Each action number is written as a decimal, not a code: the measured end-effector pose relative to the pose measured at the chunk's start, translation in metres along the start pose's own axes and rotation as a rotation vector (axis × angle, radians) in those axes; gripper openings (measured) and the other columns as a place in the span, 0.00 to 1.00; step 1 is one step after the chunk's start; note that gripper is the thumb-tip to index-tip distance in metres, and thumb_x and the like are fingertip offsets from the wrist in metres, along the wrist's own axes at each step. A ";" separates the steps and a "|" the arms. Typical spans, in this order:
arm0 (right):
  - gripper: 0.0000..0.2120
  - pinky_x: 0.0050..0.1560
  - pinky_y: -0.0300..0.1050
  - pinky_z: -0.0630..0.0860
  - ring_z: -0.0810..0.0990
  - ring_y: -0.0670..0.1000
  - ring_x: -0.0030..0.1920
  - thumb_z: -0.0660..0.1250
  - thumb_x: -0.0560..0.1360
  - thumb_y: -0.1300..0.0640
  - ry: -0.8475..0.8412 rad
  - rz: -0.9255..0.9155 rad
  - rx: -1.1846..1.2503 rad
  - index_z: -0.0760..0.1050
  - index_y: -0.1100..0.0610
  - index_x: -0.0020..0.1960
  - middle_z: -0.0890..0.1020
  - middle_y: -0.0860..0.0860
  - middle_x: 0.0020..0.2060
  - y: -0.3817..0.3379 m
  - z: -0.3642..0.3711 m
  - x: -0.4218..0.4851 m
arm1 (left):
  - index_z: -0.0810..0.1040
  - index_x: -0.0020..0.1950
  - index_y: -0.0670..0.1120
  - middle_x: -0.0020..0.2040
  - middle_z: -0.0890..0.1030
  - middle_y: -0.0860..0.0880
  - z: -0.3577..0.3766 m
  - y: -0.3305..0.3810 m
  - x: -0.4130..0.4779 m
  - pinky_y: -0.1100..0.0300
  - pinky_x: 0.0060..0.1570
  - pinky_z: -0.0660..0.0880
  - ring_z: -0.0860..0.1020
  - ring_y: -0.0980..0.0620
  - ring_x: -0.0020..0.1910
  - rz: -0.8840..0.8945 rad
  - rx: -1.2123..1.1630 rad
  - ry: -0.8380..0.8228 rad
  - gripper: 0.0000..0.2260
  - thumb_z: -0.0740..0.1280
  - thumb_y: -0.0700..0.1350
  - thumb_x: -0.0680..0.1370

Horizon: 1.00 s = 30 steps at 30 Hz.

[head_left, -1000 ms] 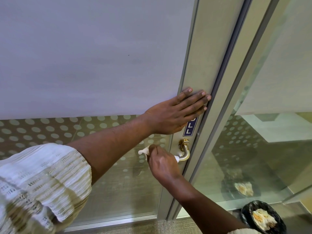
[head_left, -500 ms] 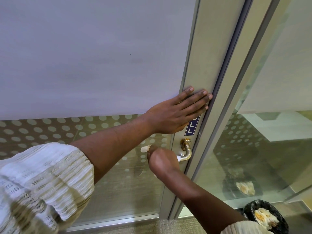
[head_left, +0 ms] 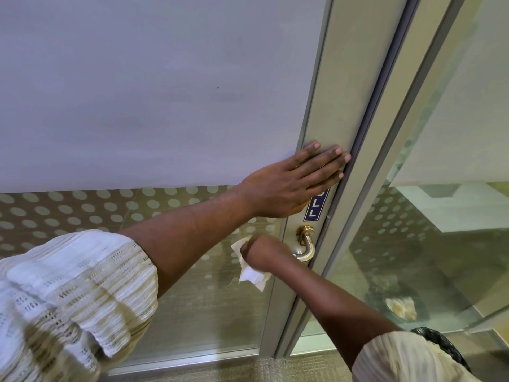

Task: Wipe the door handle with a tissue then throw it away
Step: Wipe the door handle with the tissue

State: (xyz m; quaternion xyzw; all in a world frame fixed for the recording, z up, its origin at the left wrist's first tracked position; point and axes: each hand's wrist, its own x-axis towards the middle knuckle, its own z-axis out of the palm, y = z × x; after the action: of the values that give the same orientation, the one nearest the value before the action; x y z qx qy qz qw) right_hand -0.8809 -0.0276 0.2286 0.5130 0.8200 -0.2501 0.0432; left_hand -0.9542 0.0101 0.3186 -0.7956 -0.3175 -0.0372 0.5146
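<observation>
Closest to me, my two cream knitted sleeves (head_left: 68,293) fill the lower corners, the left one bunched at the elbow. Just beyond the right sleeve, low at the edge, I can see a sliver of a black-lined bin (head_left: 443,344), mostly hidden by my arm. My right hand (head_left: 264,250) is closed into a fist around the lever of the brass door handle (head_left: 305,244), with a white tissue (head_left: 252,274) clamped between palm and metal; a crumpled corner hangs below my fist and another pokes out to its left. Only the bend of the lever and its round rose show to the right of my knuckles. Above that fist, my left hand (head_left: 289,186) lies flat and open, fingers together, pressed on the grey metal door stile (head_left: 338,106); its heel covers the top of a blue sign (head_left: 315,208) showing the letters "LL", which sits between my two hands. Left of both hands is frosted glass (head_left: 137,92) with a dotted band under it. Farther right, past the frame, a clear pane (head_left: 413,257) carries a dim reflection of the bin.
</observation>
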 end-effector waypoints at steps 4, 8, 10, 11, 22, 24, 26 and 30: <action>0.13 0.31 0.43 0.66 0.74 0.49 0.33 0.60 0.81 0.52 -0.123 -0.046 0.056 0.78 0.60 0.54 0.76 0.50 0.35 0.001 -0.011 0.003 | 0.53 0.86 0.40 0.85 0.55 0.36 -0.001 0.000 0.000 0.38 0.82 0.49 0.55 0.36 0.84 0.001 0.022 0.008 0.29 0.51 0.51 0.87; 0.08 0.37 0.45 0.73 0.81 0.56 0.43 0.60 0.77 0.60 0.008 0.012 -0.153 0.78 0.58 0.45 0.83 0.54 0.44 -0.006 0.005 0.005 | 0.54 0.86 0.40 0.85 0.55 0.36 -0.002 -0.001 0.000 0.39 0.82 0.49 0.55 0.36 0.84 -0.003 0.037 0.008 0.30 0.52 0.52 0.87; 0.09 0.30 0.44 0.68 0.80 0.57 0.39 0.60 0.76 0.63 0.129 0.034 -0.276 0.76 0.57 0.41 0.84 0.54 0.44 -0.007 0.021 0.003 | 0.53 0.86 0.40 0.85 0.55 0.36 -0.002 -0.001 0.000 0.39 0.82 0.48 0.54 0.36 0.84 -0.003 0.035 -0.002 0.30 0.52 0.52 0.87; 0.08 0.27 0.42 0.64 0.80 0.57 0.38 0.60 0.76 0.63 0.184 0.032 -0.287 0.77 0.57 0.42 0.84 0.54 0.43 -0.006 0.028 0.001 | 0.53 0.86 0.40 0.85 0.54 0.36 -0.002 -0.002 0.000 0.39 0.82 0.48 0.54 0.36 0.84 -0.003 0.033 -0.006 0.30 0.52 0.52 0.87; 0.12 0.36 0.46 0.71 0.79 0.53 0.34 0.63 0.78 0.52 0.860 -0.481 -0.307 0.79 0.58 0.55 0.82 0.52 0.37 0.041 0.057 -0.012 | 0.52 0.86 0.40 0.85 0.54 0.36 -0.003 -0.001 0.000 0.39 0.82 0.49 0.53 0.36 0.84 -0.001 0.032 -0.014 0.30 0.51 0.53 0.87; 0.20 0.44 0.50 0.73 0.79 0.53 0.44 0.55 0.83 0.47 0.806 -0.543 -0.363 0.73 0.57 0.68 0.82 0.51 0.47 0.062 0.062 -0.012 | 0.52 0.86 0.40 0.85 0.53 0.36 -0.003 -0.001 -0.001 0.39 0.82 0.48 0.53 0.36 0.84 0.001 0.029 -0.018 0.30 0.51 0.53 0.87; 0.22 0.47 0.49 0.71 0.75 0.52 0.47 0.51 0.84 0.44 0.762 -0.567 -0.456 0.68 0.55 0.72 0.80 0.50 0.50 0.084 0.062 -0.013 | 0.52 0.86 0.40 0.85 0.53 0.36 -0.003 -0.001 -0.002 0.39 0.82 0.48 0.53 0.36 0.84 0.000 0.021 -0.020 0.30 0.50 0.52 0.87; 0.16 0.47 0.48 0.65 0.72 0.52 0.45 0.51 0.84 0.45 0.706 -0.676 -0.515 0.71 0.52 0.62 0.77 0.50 0.48 0.121 0.042 -0.010 | 0.51 0.86 0.40 0.85 0.52 0.36 -0.003 -0.001 -0.001 0.39 0.83 0.48 0.52 0.36 0.85 0.003 0.013 -0.028 0.30 0.50 0.52 0.87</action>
State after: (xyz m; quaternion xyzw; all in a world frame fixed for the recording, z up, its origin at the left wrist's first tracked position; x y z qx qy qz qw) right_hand -0.7795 -0.0128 0.1511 0.2466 0.9384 0.1460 -0.1931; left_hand -0.9552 0.0072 0.3208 -0.7931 -0.3236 -0.0235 0.5155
